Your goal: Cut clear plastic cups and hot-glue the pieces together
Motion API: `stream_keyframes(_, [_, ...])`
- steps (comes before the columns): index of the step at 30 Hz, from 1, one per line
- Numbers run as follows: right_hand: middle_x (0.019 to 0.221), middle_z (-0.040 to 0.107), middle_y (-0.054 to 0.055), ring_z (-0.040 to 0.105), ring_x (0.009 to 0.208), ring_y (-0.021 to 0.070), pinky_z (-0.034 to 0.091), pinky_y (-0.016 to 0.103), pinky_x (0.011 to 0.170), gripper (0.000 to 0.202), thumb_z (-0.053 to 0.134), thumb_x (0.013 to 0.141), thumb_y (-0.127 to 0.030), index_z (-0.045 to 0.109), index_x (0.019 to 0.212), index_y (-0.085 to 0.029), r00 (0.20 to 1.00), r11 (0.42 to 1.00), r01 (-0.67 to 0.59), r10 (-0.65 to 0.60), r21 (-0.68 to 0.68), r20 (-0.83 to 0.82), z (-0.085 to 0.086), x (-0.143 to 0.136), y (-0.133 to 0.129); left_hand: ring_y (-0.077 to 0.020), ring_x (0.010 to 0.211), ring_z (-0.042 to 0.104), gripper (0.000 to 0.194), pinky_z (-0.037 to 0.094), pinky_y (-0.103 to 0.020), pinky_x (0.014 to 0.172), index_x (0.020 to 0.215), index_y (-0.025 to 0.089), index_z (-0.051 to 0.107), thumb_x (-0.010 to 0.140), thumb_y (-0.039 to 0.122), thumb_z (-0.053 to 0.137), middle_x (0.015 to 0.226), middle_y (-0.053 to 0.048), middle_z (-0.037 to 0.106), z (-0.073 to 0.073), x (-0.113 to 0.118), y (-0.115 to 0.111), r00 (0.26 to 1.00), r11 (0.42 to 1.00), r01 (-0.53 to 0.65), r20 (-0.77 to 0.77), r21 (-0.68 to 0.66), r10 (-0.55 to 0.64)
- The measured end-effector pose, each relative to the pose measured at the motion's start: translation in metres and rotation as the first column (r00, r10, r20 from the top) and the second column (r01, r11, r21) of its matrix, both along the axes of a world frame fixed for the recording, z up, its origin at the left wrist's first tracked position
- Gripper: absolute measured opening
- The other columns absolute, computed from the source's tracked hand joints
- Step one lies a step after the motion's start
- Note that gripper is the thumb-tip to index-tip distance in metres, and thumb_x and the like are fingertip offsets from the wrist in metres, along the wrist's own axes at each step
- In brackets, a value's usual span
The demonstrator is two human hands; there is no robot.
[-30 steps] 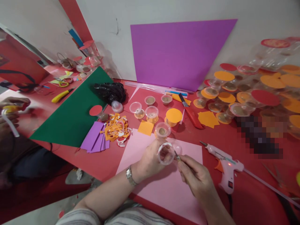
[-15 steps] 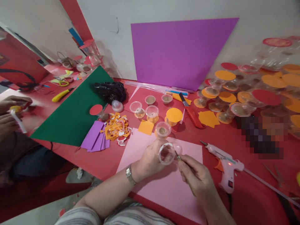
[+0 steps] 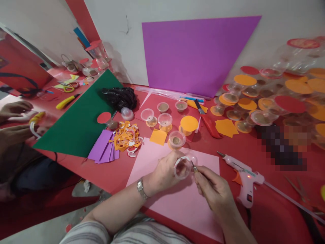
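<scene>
My left hand [image 3: 166,171] grips a small clear plastic cup [image 3: 182,176], its round rim turned up toward me with a white strip along part of the edge. In my closed right hand [image 3: 212,184] is a thin pen-like tool [image 3: 194,166] with a metal collar and dark narrow tip, held at the cup's right rim; its exact kind is unclear. Both hands are above a pink sheet [image 3: 177,211]. Just beyond them stands a clear cup [image 3: 177,138] with brownish content, beside an orange disc [image 3: 189,123] and an orange paper square [image 3: 158,136].
A glue gun [image 3: 245,174] with a lit red light lies right, its cord trailing. A red-handled cutter [image 3: 209,125] lies behind. Orange scraps [image 3: 127,135] and purple cards [image 3: 103,147] are left, by a green board [image 3: 81,125]. Another person's hands [image 3: 15,122] work far left.
The cup in my left hand has shifted slightly right, and the tool tip now sits at its outer rim. The other person's hands and the yellow item there have moved right.
</scene>
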State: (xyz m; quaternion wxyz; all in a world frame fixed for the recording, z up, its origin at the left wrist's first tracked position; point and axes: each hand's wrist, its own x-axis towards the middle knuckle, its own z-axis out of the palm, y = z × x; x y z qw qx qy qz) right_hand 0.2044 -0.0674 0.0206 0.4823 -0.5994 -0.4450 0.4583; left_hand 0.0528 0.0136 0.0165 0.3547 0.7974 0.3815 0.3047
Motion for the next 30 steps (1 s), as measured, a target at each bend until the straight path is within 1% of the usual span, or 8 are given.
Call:
stream_keyframes(4, [0.058,0.048,-0.004,0.043,0.047,0.0090,0.037,0.020,0.044,0.027,0.057,0.093,-0.041,0.072,0.092,-0.019,1.000,1.000,-0.016,0.016,0.015,0.017,-0.0017,0.0024,-0.0009,-0.0138,0.072,0.066,0.013,0.055,-0.024,0.067,0.090,0.020,0.056,0.079,0.016,0.062,0.081,-0.002,0.068,-0.0019,0.0045,-0.0014,0.986,0.989,-0.103,0.121,-0.105,0.116])
stream_keyframes(6, [0.059,0.049,-0.003,0.044,0.047,0.0089,0.037,0.020,0.043,0.027,0.057,0.093,-0.041,0.072,0.094,-0.019,0.999,0.999,-0.037,0.037,0.011,0.028,-0.0033,0.0034,-0.0020,-0.0132,0.069,0.066,0.017,0.054,-0.023,0.064,0.093,0.020,0.053,0.079,0.016,0.062,0.078,-0.001,0.067,-0.0029,0.0067,-0.0017,0.971,0.981,-0.093,0.203,-0.169,0.127])
stream_keyframes(9, [0.060,0.051,-0.002,0.045,0.047,0.0091,0.038,0.020,0.042,0.027,0.056,0.093,-0.041,0.072,0.094,-0.019,0.998,0.998,-0.054,0.054,0.009,0.044,-0.0047,0.0035,-0.0027,-0.0126,0.061,0.067,0.018,0.053,-0.022,0.056,0.098,0.021,0.048,0.084,0.021,0.060,0.073,0.002,0.065,-0.0032,0.0092,-0.0018,0.938,0.952,-0.036,0.319,-0.304,0.138])
stream_keyframes(11, [0.061,0.053,-0.002,0.046,0.047,0.0092,0.038,0.020,0.042,0.028,0.055,0.093,-0.041,0.072,0.095,-0.019,0.997,0.998,-0.064,0.064,0.009,0.044,-0.0049,0.0028,-0.0022,-0.0121,0.057,0.066,0.019,0.052,-0.021,0.052,0.100,0.021,0.047,0.086,0.024,0.059,0.071,0.003,0.065,-0.0029,0.0098,-0.0017,0.922,0.934,-0.016,0.356,-0.357,0.152])
stream_keyframes(15, [0.062,0.053,-0.001,0.046,0.047,0.0091,0.038,0.020,0.042,0.028,0.055,0.093,-0.040,0.073,0.095,-0.019,0.996,0.997,-0.079,0.078,0.010,0.041,-0.0055,0.0020,-0.0006,-0.0105,0.058,0.064,0.024,0.052,-0.020,0.051,0.104,0.021,0.051,0.083,0.024,0.062,0.079,0.001,0.066,-0.0031,0.0079,-0.0013,0.938,0.947,-0.085,0.295,-0.309,0.181])
stream_keyframes(20, [0.062,0.053,-0.002,0.045,0.047,0.0084,0.038,0.019,0.042,0.029,0.054,0.094,-0.040,0.073,0.097,-0.018,0.996,0.997,-0.082,0.081,0.015,0.042,-0.0079,0.0024,-0.0015,-0.0100,0.062,0.064,0.023,0.053,-0.020,0.056,0.106,0.021,0.055,0.084,0.024,0.060,0.085,-0.001,0.066,-0.0069,0.0051,-0.0010,0.958,0.966,-0.093,0.242,-0.241,0.153])
stream_keyframes(25, [0.063,0.053,-0.001,0.045,0.047,0.0089,0.038,0.020,0.042,0.032,0.055,0.094,-0.043,0.073,0.099,-0.017,0.996,0.997,-0.074,0.074,0.009,0.052,-0.0085,0.0021,-0.0013,-0.0131,0.068,0.065,0.019,0.053,-0.022,0.058,0.102,0.020,0.054,0.084,0.022,0.061,0.080,-0.001,0.064,-0.0096,0.0045,-0.0015,0.969,0.969,-0.131,0.179,-0.209,0.169])
stream_keyframes(30, [0.062,0.052,-0.001,0.045,0.048,0.0096,0.037,0.020,0.042,0.034,0.054,0.094,-0.045,0.073,0.098,-0.017,0.997,0.997,-0.069,0.070,-0.013,0.041,-0.0076,0.0012,-0.0006,-0.0144,0.070,0.066,0.020,0.054,-0.024,0.061,0.103,0.021,0.052,0.084,0.020,0.060,0.076,0.000,0.063,-0.0064,0.0049,-0.0014,0.976,0.971,-0.112,0.162,-0.210,0.148])
